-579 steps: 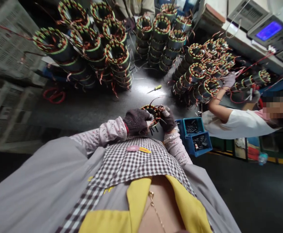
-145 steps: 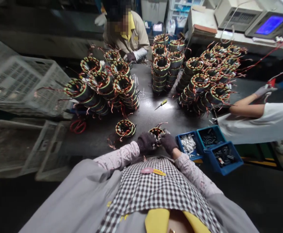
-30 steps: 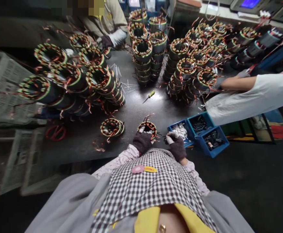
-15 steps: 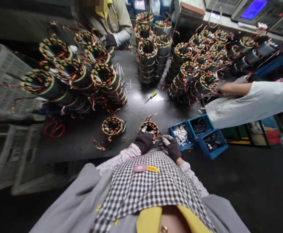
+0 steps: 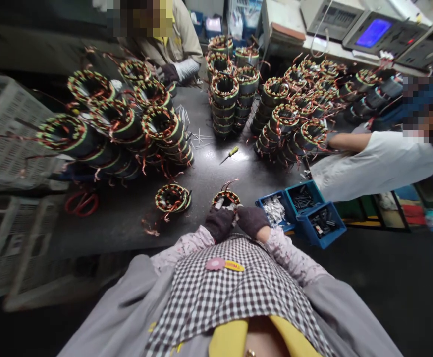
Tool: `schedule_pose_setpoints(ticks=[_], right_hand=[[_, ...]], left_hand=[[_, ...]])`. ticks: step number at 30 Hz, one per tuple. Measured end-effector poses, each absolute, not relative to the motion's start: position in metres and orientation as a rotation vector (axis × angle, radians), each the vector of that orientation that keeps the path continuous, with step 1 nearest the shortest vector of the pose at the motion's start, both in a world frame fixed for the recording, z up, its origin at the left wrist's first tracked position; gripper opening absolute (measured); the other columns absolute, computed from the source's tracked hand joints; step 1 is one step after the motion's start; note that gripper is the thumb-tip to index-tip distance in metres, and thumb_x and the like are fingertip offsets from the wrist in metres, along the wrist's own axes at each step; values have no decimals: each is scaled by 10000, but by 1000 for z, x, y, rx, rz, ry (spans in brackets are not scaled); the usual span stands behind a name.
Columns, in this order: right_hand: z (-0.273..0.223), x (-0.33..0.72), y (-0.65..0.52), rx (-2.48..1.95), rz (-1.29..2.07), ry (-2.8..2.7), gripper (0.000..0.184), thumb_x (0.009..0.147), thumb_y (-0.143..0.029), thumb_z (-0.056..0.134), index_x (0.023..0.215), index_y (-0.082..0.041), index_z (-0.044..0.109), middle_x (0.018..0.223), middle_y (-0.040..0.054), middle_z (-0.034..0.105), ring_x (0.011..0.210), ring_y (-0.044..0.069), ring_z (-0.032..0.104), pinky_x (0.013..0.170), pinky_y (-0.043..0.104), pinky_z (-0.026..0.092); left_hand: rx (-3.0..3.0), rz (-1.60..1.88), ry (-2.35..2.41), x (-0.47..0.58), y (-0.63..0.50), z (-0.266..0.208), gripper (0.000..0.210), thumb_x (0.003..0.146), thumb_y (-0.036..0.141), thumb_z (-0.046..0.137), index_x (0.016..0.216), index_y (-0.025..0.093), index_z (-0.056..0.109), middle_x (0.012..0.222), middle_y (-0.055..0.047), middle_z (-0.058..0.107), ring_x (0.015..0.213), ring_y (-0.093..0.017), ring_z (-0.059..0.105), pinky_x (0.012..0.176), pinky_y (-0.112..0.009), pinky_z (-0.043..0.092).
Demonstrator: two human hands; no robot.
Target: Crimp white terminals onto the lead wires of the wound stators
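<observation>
Black workbench (image 5: 205,173), with stacked stators ranked along its left (image 5: 172,148), middle (image 5: 223,109) and right (image 5: 264,145). Blue plastic bins (image 5: 330,237) are set close on the right, filled with small white and dark pieces. Main change is in the right hand (image 5: 254,220): a second ago it was held apart by the bins, half a second ago it was brought near with fingertips showing; now it is placed at the near right rim of the copper-wound stator (image 5: 234,197), back of the glove turned up. Its fingertips are hidden, so whether anything is pinched cannot be told. Left hand (image 5: 219,222) is clamped on the near rim, fingers dipped into the bore. Hands are now side by side; contact between them cannot be made out. Judged from this, the part is being steadied by the left while its near side is worked by the right. Second stator (image 5: 183,201) is left untouched, well to the left; the held one is kept at the bench's near edge. Yellow-handled screwdriver (image 5: 233,150) is unmoved beyond it. Smallest: thin reddish leads (image 5: 231,184), seen sticking up from the held stator's far rim.
</observation>
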State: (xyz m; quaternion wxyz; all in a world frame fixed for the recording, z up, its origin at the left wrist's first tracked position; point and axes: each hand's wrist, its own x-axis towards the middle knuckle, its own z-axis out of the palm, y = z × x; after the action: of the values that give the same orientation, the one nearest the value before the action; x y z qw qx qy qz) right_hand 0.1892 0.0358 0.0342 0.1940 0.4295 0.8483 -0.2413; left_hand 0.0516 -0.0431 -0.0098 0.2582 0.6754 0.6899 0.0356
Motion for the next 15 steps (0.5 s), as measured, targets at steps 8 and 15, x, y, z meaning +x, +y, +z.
schedule_pose_setpoints(ticks=[8,15], right_hand=[[3,218,36,1105,-639,2398,413,1101,-362,468,1373,-141,687,1099,205,790,1016,330,763,898,381,543],[-10,195,69,1175,-726,2893,574,1026,-465,591,1492,-131,610,1558,211,580,1461,360,508,1268,492,346]], left_hand=[[1755,-29,1961,67,-43,-6,520,1062,296,492,1474,3,615,1253,-312,726,1271,-471,655,1071,-616,487],[1730,63,1935,68,-45,-19,494,1049,284,518,1499,119,637,1508,-243,631,1462,-390,553,1243,-561,387]])
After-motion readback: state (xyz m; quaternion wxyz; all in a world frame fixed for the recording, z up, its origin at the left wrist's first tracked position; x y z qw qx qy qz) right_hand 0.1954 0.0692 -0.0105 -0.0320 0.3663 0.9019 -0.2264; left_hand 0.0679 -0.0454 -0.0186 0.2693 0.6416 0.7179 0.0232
